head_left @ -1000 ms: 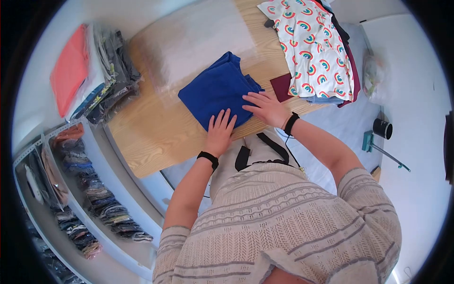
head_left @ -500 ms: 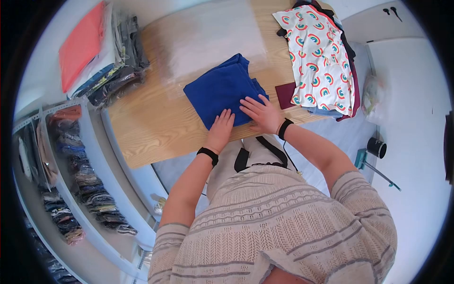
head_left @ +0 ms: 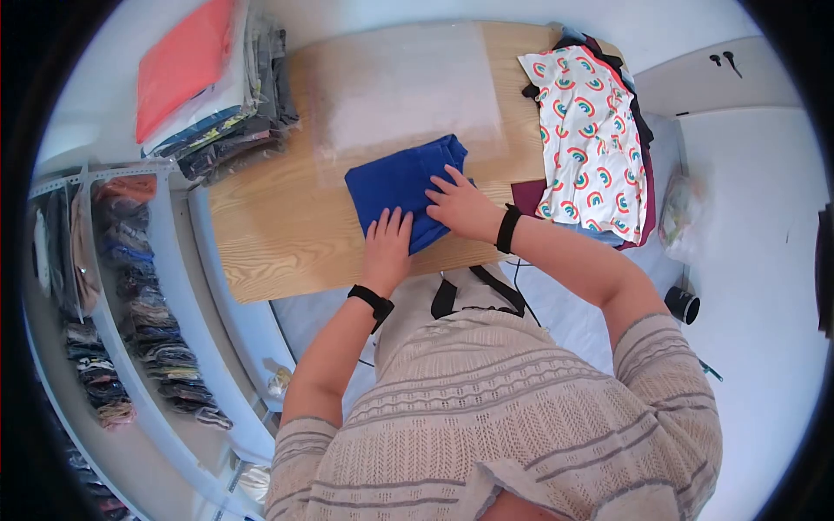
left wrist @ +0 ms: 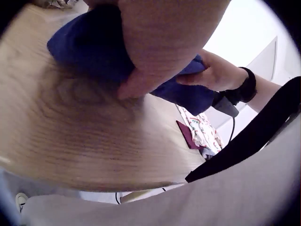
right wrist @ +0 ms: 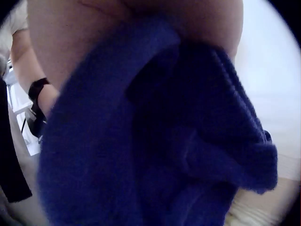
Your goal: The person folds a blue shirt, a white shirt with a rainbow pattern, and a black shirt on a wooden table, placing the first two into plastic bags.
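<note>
A folded dark blue garment (head_left: 395, 187) lies near the front edge of the wooden table. My left hand (head_left: 387, 257) rests on its near left part, fingers straight over the cloth. In the left wrist view the left thumb (left wrist: 134, 86) points down beside the garment's edge, close to the wood. My right hand (head_left: 467, 211) is at the garment's right side, fingers spread on top. The left wrist view shows the right thumb (left wrist: 190, 77) across the edge, with a fold of cloth between it and the fingers. Loose layers of blue cloth (right wrist: 94, 136) bulge in the right wrist view.
Clear plastic bags (head_left: 408, 78) lie flat behind the garment. A clothes pile topped by a rainbow-print shirt (head_left: 586, 148) is at the right, with maroon cloth (head_left: 526, 198) beside it. Bagged clothes (head_left: 187, 65) are stacked at the left, above shelves (head_left: 187, 286) of packed garments.
The head view has shifted, so the table sits lower. The garment's outline has narrowed a little at the right, where the right hand has moved along its edge. The left hand stays on the cloth.
</note>
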Available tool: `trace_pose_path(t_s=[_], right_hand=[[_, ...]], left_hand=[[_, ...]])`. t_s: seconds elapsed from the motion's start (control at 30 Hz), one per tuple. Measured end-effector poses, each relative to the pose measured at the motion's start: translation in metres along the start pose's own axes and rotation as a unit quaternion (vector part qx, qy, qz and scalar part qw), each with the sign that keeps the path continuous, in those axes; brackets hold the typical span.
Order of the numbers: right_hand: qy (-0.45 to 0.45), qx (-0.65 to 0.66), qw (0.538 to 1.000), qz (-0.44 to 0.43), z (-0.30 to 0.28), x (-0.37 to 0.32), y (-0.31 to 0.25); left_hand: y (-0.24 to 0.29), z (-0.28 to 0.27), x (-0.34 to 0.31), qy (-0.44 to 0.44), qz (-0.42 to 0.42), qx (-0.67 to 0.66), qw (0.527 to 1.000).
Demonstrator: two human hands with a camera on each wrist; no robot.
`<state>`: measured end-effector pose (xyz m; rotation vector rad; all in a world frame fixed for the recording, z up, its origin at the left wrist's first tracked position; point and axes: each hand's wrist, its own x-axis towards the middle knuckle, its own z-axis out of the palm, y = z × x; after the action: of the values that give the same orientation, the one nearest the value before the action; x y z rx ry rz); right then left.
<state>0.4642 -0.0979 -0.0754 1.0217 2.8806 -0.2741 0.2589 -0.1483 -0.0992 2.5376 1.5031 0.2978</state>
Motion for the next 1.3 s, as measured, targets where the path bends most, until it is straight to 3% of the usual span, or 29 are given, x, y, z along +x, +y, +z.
trace_pose_path(t_s=[0.03, 0.1, 0.13, 0.17, 0.2, 0.27, 0.33, 0.4, 0.47, 0.53, 0.57, 0.67, 0.73, 0.77, 0.83, 0.87, 0.93, 0.97, 1.03, 1.07, 1.13, 1.17, 1.23, 1.3], right_hand=[[0.000, -0.004, 1.000, -0.003, 0.001, 0.003, 0.003], [-0.135, 0.093, 0.986, -0.014, 0.009, 0.009, 0.013], [-0.136, 0.088, 0.987, -0.018, 0.007, 0.013, 0.019], [-0.180, 0.164, 0.970, 0.010, 0.005, 0.019, 0.025], [-0.223, 0.238, 0.945, 0.038, 0.004, 0.025, 0.031], [-0.213, 0.274, 0.936, 0.058, 0.002, 0.038, 0.046], [-0.191, 0.349, 0.911, 0.105, -0.002, 0.049, 0.060], [-0.233, 0.345, 0.899, 0.133, 0.000, 0.060, 0.069], [-0.111, 0.198, 0.974, 0.031, 0.018, 0.064, 0.077], [-0.135, 0.198, 0.969, 0.062, 0.026, 0.066, 0.076], [-0.155, 0.203, 0.962, 0.095, 0.030, 0.067, 0.076], [-0.149, 0.237, 0.957, 0.076, 0.035, 0.066, 0.082], [-0.148, 0.238, 0.957, 0.079, 0.033, 0.063, 0.081], [-0.147, 0.238, 0.957, 0.082, 0.032, 0.063, 0.081], [-0.142, 0.243, 0.956, 0.080, 0.034, 0.063, 0.082], [-0.138, 0.245, 0.957, 0.075, 0.034, 0.063, 0.083], [-0.144, 0.250, 0.954, 0.083, 0.030, 0.063, 0.082], [-0.150, 0.253, 0.952, 0.088, 0.027, 0.064, 0.082], [-0.157, 0.268, 0.945, 0.105, 0.029, 0.066, 0.086], [-0.163, 0.282, 0.938, 0.120, 0.029, 0.066, 0.087], [-0.160, 0.305, 0.928, 0.141, 0.027, 0.065, 0.088], [-0.156, 0.328, 0.917, 0.163, 0.026, 0.064, 0.089], [-0.153, 0.309, 0.926, 0.154, 0.032, 0.063, 0.092], [-0.147, 0.290, 0.935, 0.144, 0.029, 0.067, 0.091]], left_hand=[[-0.013, 0.017, -0.005, -0.043, 0.013, -0.033, 0.998], [-0.024, 0.015, 0.000, -0.083, 0.023, -0.067, 0.994], [-0.026, -0.004, 0.012, -0.179, -0.013, -0.124, 0.976], [-0.031, -0.014, 0.022, -0.272, -0.049, -0.179, 0.944], [-0.041, -0.009, 0.028, -0.268, -0.052, -0.179, 0.945], [-0.066, 0.010, 0.041, -0.258, -0.079, -0.298, 0.916], [-0.077, 0.013, 0.059, -0.264, -0.108, -0.306, 0.908], [-0.092, 0.020, 0.078, -0.349, -0.102, -0.302, 0.881], [-0.097, 0.014, 0.098, -0.391, -0.118, -0.318, 0.856], [-0.097, 0.005, 0.110, -0.447, -0.121, -0.277, 0.842], [-0.097, 0.000, 0.112, -0.446, -0.123, -0.280, 0.841], [-0.092, -0.024, 0.100, -0.428, -0.154, -0.298, 0.839], [-0.101, -0.029, 0.074, -0.344, -0.105, -0.428, 0.829], [-0.108, -0.021, 0.056, -0.346, -0.104, -0.426, 0.830], [-0.113, -0.002, 0.025, -0.223, -0.078, -0.520, 0.821], [-0.113, 0.002, 0.019, -0.225, -0.076, -0.520, 0.820], [-0.106, 0.000, 0.016, -0.194, -0.147, -0.661, 0.709], [-0.107, 0.001, 0.018, -0.195, -0.147, -0.662, 0.709], [-0.112, 0.010, 0.025, -0.185, -0.260, -0.505, 0.802], [-0.113, 0.019, 0.027, -0.183, -0.260, -0.506, 0.802], [-0.112, 0.038, 0.033, -0.021, -0.270, -0.437, 0.857], [-0.112, 0.042, 0.038, -0.019, -0.271, -0.437, 0.857], [-0.111, 0.045, 0.047, -0.070, -0.315, -0.310, 0.894], [-0.110, 0.048, 0.048, -0.050, -0.308, -0.314, 0.897]])
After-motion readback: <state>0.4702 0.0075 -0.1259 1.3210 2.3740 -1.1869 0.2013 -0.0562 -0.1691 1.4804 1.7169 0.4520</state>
